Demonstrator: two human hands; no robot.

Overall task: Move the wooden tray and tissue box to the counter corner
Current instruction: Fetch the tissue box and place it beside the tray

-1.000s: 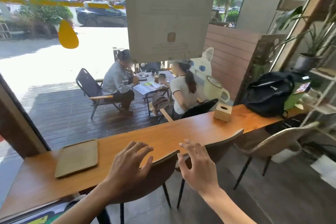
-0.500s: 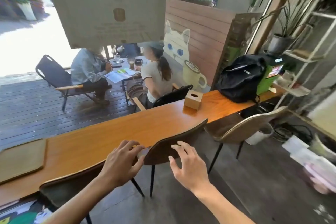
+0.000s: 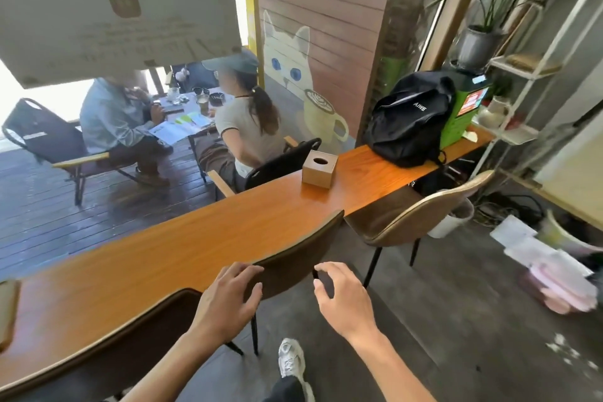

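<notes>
A small wooden tissue box [image 3: 319, 168] with a round hole on top stands on the long wooden counter [image 3: 195, 238], toward its right part. The wooden tray [image 3: 7, 310] lies on the counter at the far left, only its edge showing at the frame border. My left hand [image 3: 230, 299] hovers with fingers spread over the back of a dark chair [image 3: 293, 258], holding nothing. My right hand [image 3: 342, 297] is beside it, fingers curled and apart, empty. Both hands are well short of the tissue box.
A black backpack [image 3: 411, 117] sits on the counter's right end next to a green box [image 3: 463, 114]. A tan chair [image 3: 421, 215] and another dark chair [image 3: 107, 346] stand along the counter. Shelving with plants is at right. Two people sit outside behind the window.
My view has swung to the right along the counter. The tissue box has come closer and the tray has slid to the left border. Both hands stay empty in front of me.
</notes>
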